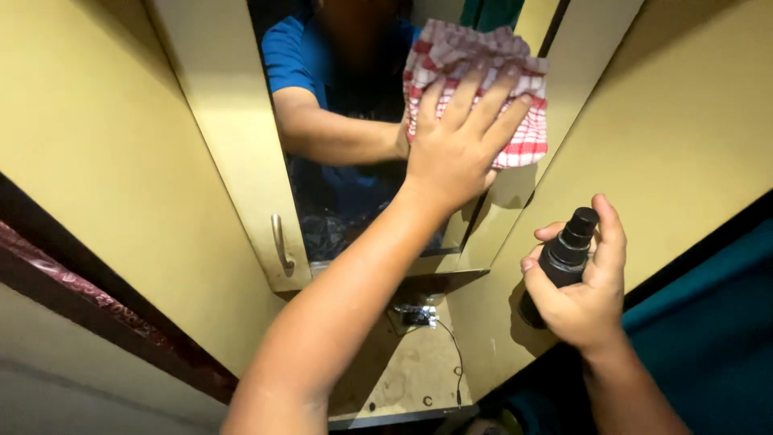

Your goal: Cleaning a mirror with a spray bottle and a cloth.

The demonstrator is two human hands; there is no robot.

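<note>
On the left stands a yellow cupboard door [233, 137] with a small handle [279, 242]. Next to it is the mirror [354, 201]. The left hand [455, 149] lies flat and open, fingers spread, pressing a red and white checked cloth [515, 80] on the glass up at the far side. To wipe well, I think it should press evenly and go all the way to the edges. On the near right, the right hand [584, 294] is closed around a dark spray bottle [561, 262], held upright away from the mirror.
</note>
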